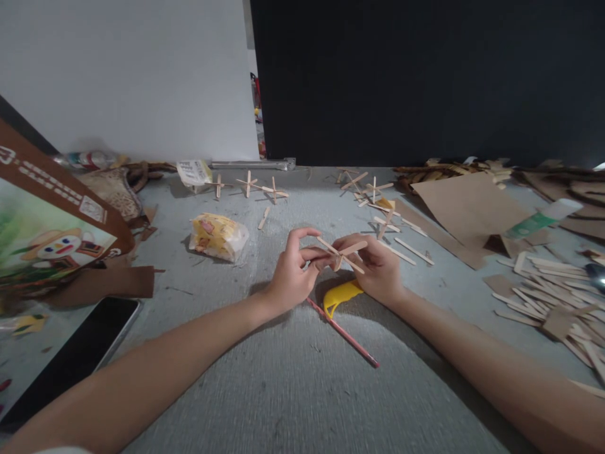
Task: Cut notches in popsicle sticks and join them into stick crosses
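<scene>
My left hand [290, 272] and my right hand [375, 268] meet at the middle of the grey table [283, 378]. Between them they pinch a small star of crossed wooden sticks [341, 253], held a little above the surface. Fingers of both hands are closed on its arms. Just below the hands lie a yellow cutter [341, 295] and a thin red pencil [344, 334].
Finished stick crosses [258, 185] lie at the back, more [373, 195] to the right of them. Loose sticks [553, 296] pile at the right beside brown cardboard [466, 208] and a glue tube [543, 219]. A yellow packet [218, 236], a phone [75, 356] and a printed box [47, 227] lie left.
</scene>
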Action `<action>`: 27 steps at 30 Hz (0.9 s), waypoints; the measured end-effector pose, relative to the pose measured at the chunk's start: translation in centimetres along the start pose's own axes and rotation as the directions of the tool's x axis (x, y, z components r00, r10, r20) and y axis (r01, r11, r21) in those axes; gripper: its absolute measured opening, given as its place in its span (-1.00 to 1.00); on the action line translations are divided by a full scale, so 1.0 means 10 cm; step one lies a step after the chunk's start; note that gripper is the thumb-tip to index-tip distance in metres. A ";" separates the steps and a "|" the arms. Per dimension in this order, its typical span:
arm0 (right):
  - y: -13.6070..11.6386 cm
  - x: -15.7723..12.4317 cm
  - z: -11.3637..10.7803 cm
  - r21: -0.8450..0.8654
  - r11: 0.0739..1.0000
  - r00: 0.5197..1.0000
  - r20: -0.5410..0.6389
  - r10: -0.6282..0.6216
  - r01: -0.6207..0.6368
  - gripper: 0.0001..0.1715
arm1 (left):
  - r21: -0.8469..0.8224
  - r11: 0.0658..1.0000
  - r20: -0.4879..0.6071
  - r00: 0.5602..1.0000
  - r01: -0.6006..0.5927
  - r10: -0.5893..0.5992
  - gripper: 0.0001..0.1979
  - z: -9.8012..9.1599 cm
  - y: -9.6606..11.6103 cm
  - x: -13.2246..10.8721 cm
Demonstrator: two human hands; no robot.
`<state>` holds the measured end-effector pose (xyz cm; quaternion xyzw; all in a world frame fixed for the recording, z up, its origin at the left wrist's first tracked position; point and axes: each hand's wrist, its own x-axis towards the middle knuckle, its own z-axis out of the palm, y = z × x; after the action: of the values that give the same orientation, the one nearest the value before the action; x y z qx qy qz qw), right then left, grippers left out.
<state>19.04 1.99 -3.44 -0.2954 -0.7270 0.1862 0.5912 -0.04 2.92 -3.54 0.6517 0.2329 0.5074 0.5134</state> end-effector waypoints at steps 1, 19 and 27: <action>0.01 -0.01 0.00 0.006 1.000 1.000 0.001 -0.004 0.004 -0.82 | 0.009 1.000 0.011 1.000 -0.020 0.020 -0.59 0.00 -0.01 0.00; -0.12 0.03 -0.01 0.150 0.963 0.974 0.073 0.214 -0.222 -0.76 | 0.062 0.997 -0.026 0.999 -0.036 0.037 -0.59 0.08 0.08 -0.03; -0.12 0.03 -0.02 0.130 0.951 0.960 0.050 0.275 -0.280 -0.74 | -0.014 1.000 -0.092 0.996 -0.007 0.005 -0.62 0.10 0.09 0.00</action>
<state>18.96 1.27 -2.47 -0.3508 -0.6729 0.3210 0.5667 0.64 2.21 -2.69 0.6246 0.2507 0.5401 0.5052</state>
